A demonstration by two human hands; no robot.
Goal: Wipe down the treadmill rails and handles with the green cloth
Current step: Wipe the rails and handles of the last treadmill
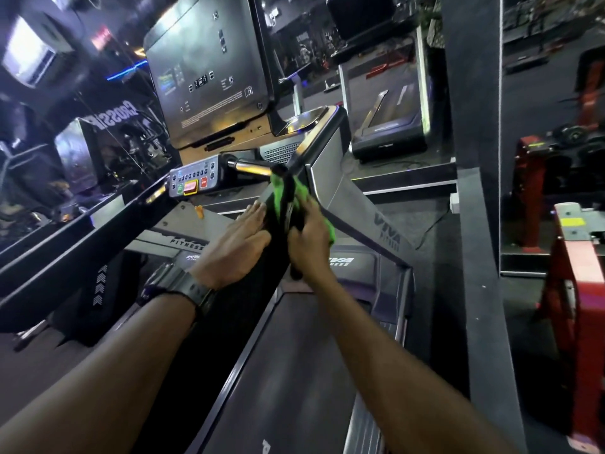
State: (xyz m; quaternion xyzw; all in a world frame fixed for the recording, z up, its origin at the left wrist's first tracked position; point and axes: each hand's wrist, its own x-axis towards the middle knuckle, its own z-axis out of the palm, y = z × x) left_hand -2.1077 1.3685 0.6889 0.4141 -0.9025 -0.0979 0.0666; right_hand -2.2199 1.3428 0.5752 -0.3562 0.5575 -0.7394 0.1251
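A bright green cloth (288, 191) is wrapped around the black right side rail (248, 290) of the treadmill, just below the chrome handle bar (248, 168). My right hand (309, 237) grips the cloth against the rail's right side, fingers curled. My left hand (239, 244) lies flat on the rail's left face, fingers together and stretched forward, holding nothing. A dark watch sits on that wrist. The black left rail (82, 237) runs across the left of the view.
The control panel (196, 183) with red and green buttons sits under the large dark console screen (209, 70). The treadmill belt (294, 371) lies below my arms. A dark pillar (474, 158) and red equipment (576, 273) stand to the right.
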